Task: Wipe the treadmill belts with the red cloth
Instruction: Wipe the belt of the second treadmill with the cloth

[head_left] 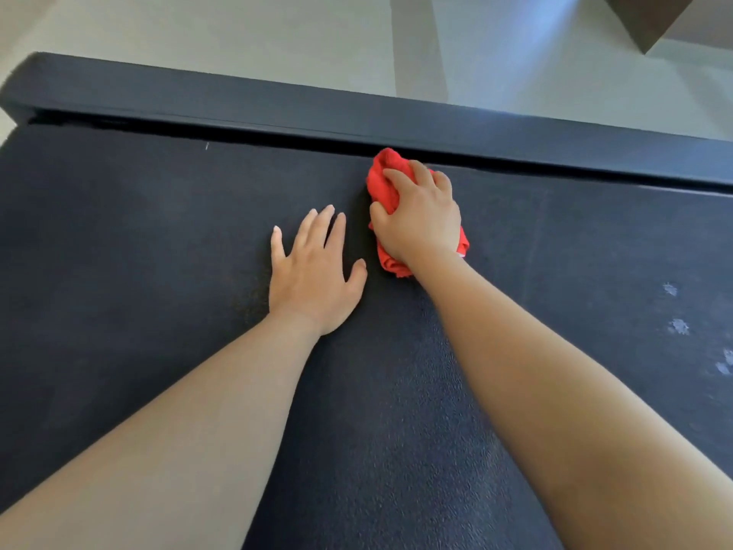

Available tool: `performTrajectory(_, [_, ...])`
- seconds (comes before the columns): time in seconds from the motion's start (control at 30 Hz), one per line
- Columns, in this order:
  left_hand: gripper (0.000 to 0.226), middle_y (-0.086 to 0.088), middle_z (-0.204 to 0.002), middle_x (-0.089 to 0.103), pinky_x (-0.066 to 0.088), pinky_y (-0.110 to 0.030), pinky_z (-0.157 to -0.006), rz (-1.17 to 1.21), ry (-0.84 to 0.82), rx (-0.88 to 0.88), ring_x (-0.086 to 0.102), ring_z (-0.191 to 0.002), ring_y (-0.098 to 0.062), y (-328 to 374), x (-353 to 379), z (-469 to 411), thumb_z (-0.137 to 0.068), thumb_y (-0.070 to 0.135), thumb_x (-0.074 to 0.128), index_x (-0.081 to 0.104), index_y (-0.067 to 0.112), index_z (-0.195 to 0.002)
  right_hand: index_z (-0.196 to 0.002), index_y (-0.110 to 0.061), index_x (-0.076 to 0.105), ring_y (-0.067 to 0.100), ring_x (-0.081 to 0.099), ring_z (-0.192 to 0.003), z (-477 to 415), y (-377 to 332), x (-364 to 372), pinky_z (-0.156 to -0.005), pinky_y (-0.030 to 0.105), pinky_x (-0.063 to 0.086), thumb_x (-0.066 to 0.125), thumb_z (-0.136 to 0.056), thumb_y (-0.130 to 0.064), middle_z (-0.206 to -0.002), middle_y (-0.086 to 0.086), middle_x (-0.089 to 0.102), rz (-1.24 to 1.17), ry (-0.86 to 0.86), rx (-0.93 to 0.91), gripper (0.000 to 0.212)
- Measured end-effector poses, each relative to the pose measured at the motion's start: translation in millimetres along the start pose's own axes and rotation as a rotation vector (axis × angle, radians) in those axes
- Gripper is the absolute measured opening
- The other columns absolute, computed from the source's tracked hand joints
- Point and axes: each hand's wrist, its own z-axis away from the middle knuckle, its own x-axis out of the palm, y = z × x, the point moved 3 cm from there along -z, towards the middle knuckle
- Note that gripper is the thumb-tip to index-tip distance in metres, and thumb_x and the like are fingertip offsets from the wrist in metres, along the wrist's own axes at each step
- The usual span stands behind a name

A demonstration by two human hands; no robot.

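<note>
Two bare hands are down on the dark treadmill belt (pixel 158 240), and we see them side by side near its far edge. The right hand (pixel 422 222) lies on top of the red cloth (pixel 377 184), its fingers curled over the bunched fabric and its thumb tucked against the cloth's left side, so that it grips the wad and presses it onto the belt. The cloth is crumpled into an elongated lump. We read its long axis as running away from us, from the near end that shows below the wrist to the far end that pokes out past the fingertips. That far end points at the black side rail (pixel 277 101) and reaches the dark gap where belt and rail meet; whether it touches the rail itself we cannot tell. The left hand (pixel 313 271) rests flat on the belt just beside the cloth, palm down, fingers straight and slightly spread, thumb out toward the cloth, holding nothing. A narrow strip of belt separates its thumb from the fabric. To the right on the belt we notice a few pale smudges (pixel 679 326), well apart from both hands. Beyond the rail lies a light floor (pixel 238 29), and a brown corner of furniture (pixel 650 17) shows at the top right.
</note>
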Motion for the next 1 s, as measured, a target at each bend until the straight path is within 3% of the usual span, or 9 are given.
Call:
performTrajectory(0.23, [0.064,0.004,-0.159,0.006,0.000,-0.052,-0.116,-0.002,-0.008,0.006,0.001,-0.146,-0.013,-4,0,-2,-0.095,0.046,0.031,0.014,0.019,-0.150,-0.138,-0.031,0.042,0.027,0.028,-0.134,-20,-2,-1,-0.097,0.043,0.041,0.047,-0.086,-0.044,-0.149,-0.003,0.034,0.019,-0.068,-0.027,0.054])
performTrajectory(0.43, [0.060,0.003,-0.159,0.010,0.001,-0.051,-0.116,0.004,0.000,0.007,0.003,-0.146,-0.015,-3,-2,0,-0.097,0.042,0.032,0.017,0.017,-0.149,-0.137,-0.031,0.045,0.027,0.030,-0.131,83,21,-21,-0.090,0.041,0.044,0.052,-0.083,-0.042,-0.147,-0.005,0.035,0.012,-0.033,0.012,0.055])
performTrajectory(0.6, [0.052,-0.001,-0.157,0.019,0.011,-0.051,-0.116,0.015,-0.045,0.188,0.013,-0.145,-0.019,26,-2,3,-0.098,0.029,0.034,0.026,0.012,-0.147,-0.133,-0.032,0.049,0.027,0.033,-0.129,149,52,-36,-0.086,0.042,0.045,0.052,-0.078,-0.043,-0.145,-0.006,0.039,0.014,0.026,0.047,0.056])
performTrajectory(0.8, [0.055,0.003,-0.159,0.012,0.003,-0.050,-0.117,0.026,-0.047,0.142,0.006,-0.146,-0.015,59,12,-26,-0.098,0.035,0.031,0.019,0.017,-0.149,-0.131,-0.031,0.049,0.025,0.029,-0.128,78,69,-34,-0.091,0.043,0.043,0.050,-0.084,-0.042,-0.143,-0.007,0.039,0.035,0.030,0.115,0.049])
performTrajectory(1.0, [0.058,0.005,-0.159,0.008,0.003,-0.047,-0.117,-0.027,-0.002,0.142,0.003,-0.146,-0.013,60,21,-31,-0.097,0.040,0.027,0.015,0.021,-0.150,-0.133,-0.030,0.048,0.027,0.031,-0.129,11,77,-23,-0.092,0.044,0.042,0.047,-0.085,-0.044,-0.144,-0.003,0.039,0.073,0.023,0.052,0.051])
